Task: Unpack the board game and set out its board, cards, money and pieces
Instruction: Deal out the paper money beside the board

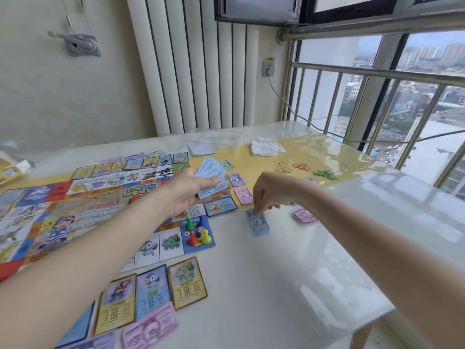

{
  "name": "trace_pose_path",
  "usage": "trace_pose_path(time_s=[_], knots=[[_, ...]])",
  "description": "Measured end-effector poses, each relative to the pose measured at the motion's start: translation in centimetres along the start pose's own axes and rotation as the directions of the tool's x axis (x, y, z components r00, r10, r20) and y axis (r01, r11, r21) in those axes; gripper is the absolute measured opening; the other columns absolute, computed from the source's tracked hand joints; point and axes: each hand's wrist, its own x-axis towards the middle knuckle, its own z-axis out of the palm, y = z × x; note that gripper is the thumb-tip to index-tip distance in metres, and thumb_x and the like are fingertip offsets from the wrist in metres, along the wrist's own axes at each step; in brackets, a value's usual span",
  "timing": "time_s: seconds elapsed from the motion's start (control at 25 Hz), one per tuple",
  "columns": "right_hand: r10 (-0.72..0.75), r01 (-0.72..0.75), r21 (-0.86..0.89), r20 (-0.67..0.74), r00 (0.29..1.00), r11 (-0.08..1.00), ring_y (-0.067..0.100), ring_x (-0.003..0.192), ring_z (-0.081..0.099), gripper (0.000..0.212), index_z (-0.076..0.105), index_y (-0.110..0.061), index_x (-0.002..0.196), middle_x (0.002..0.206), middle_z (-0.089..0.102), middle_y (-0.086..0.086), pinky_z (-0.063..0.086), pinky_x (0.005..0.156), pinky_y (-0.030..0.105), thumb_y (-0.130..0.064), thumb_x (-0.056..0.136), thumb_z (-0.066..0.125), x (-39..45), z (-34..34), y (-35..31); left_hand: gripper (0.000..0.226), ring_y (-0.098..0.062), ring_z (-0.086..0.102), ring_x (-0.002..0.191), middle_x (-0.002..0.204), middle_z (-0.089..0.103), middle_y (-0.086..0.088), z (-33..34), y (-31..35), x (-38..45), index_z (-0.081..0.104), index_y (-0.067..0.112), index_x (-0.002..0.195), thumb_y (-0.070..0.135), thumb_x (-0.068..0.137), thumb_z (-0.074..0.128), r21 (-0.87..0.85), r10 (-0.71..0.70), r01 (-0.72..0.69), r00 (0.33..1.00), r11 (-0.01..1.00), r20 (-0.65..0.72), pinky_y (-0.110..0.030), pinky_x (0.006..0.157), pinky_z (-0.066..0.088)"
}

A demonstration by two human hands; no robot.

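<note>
One blue banknote [257, 222] lies pinched in the right grip [264, 197]; left grip [193, 190] holds blue notes [211, 176].

A fan of pale blue paper money [211, 176] is held in the left hand [187, 191]; a blue banknote [257, 222] on the glossy white worktop [314, 260], beside the colourful game board [75, 217], is pinched by the right hand [264, 195].

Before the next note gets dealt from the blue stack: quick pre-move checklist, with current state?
1. Left hand holds the blue money stack fanned: ok.
2. Right hand fingertips are on the blue note on the table; whether the note is released: cannot tell.
3. Blue note lies apart from the pink notes: ok.
4. Bare tabletop near the blue note for another pile: ok.
5. Pawns and die on the board corner, outside the right arm's path: ok.
6. Notes left in the stack: cannot tell.
</note>
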Motion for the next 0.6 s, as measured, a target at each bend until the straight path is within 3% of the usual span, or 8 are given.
trace_pose_path(time_s=[0.16, 0.24, 0.32, 0.4, 0.52, 0.6], knots=[[0.042, -0.067, -0.158, -0.156, 0.987, 0.985, 0.020, 0.074, 0.050, 0.027, 0.067, -0.003, 0.092, 0.082, 0.058, 0.007, 0.031, 0.048, 0.021, -0.021, 0.074, 0.075, 0.5, 1.1, -0.3, 0.025, -0.020, 0.069, 0.075, 0.095, 0.068, -0.016, 0.2, 0.2, 0.0, 0.057, -0.001, 0.108, -0.004, 0.084, 0.061, 0.052, 0.026, -0.024, 0.999, 0.998, -0.037, -0.026, 0.062, 0.059], [0.041, -0.066, -0.093, -0.251, 0.967, 0.993, 0.018, 0.071, 0.049, 0.023, 0.065, -0.005, 0.092, 0.081, 0.057, 0.004, 0.031, 0.047, 0.019, -0.022, 0.078, 0.072, 0.3, 0.4, -0.9, 0.028, -0.023, 0.067, 0.080, 0.096, 0.068, -0.015, 0.0, 0.3, -0.2, 0.058, -0.002, 0.107, -0.006, 0.080, 0.064, 0.070, 0.029, -0.025, 0.998, 0.997, -0.050, -0.027, 0.062, 0.059], [0.016, 0.048, 0.188, -0.327, 0.945, 0.981, 0.014, 0.061, 0.051, 0.018, 0.062, -0.005, 0.087, 0.073, 0.058, 0.003, 0.037, 0.046, 0.017, -0.023, 0.086, 0.063, 0.7, -0.9, -2.6, 0.032, -0.022, 0.068, 0.077, 0.096, 0.068, -0.016, -0.6, 0.5, -0.5, 0.059, -0.002, 0.108, -0.006, 0.077, 0.067, 0.036, 0.030, -0.027, 0.997, 0.999, -0.073, -0.025, 0.057, 0.058], [-0.040, 0.191, 0.519, -0.288, 0.957, 0.833, 0.014, 0.057, 0.054, 0.018, 0.060, -0.001, 0.085, 0.070, 0.060, 0.007, 0.045, 0.048, 0.015, -0.019, 0.090, 0.058, 1.5, -1.7, -5.1, 0.029, -0.016, 0.069, 0.063, 0.086, 0.069, -0.012, -1.6, 1.1, -1.0, 0.060, 0.000, 0.103, -0.004, 0.076, 0.069, -0.023, 0.047, -0.050, 0.993, 0.998, -0.112, -0.021, 0.051, 0.056], [-0.133, 0.293, 0.723, -0.271, 0.953, 0.626, 0.015, 0.058, 0.056, 0.011, 0.058, -0.002, 0.074, 0.070, 0.059, 0.013, 0.049, 0.052, 0.015, -0.001, 0.083, 0.063, 4.0, -1.8, -8.9, 0.019, -0.010, 0.068, 0.055, 0.065, 0.071, -0.003, -5.1, 2.4, -1.8, 0.062, 0.002, 0.096, -0.003, 0.078, 0.066, -0.084, 0.095, -0.111, 0.981, 0.990, -0.169, -0.018, 0.050, 0.054], [-0.203, 0.287, 0.814, -0.211, 0.956, 0.506, 0.014, 0.062, 0.056, 0.014, 0.057, -0.004, 0.071, 0.071, 0.057, 0.010, 0.051, 0.060, 0.016, 0.003, 0.081, 0.064, 6.3, -1.8, -11.1, 0.013, -0.010, 0.068, 0.056, 0.064, 0.071, -0.002, -8.0, 3.2, -2.1, 0.062, 0.005, 0.093, -0.002, 0.081, 0.063, -0.110, 0.108, -0.132, 0.974, 0.985, -0.199, -0.018, 0.052, 0.055]])
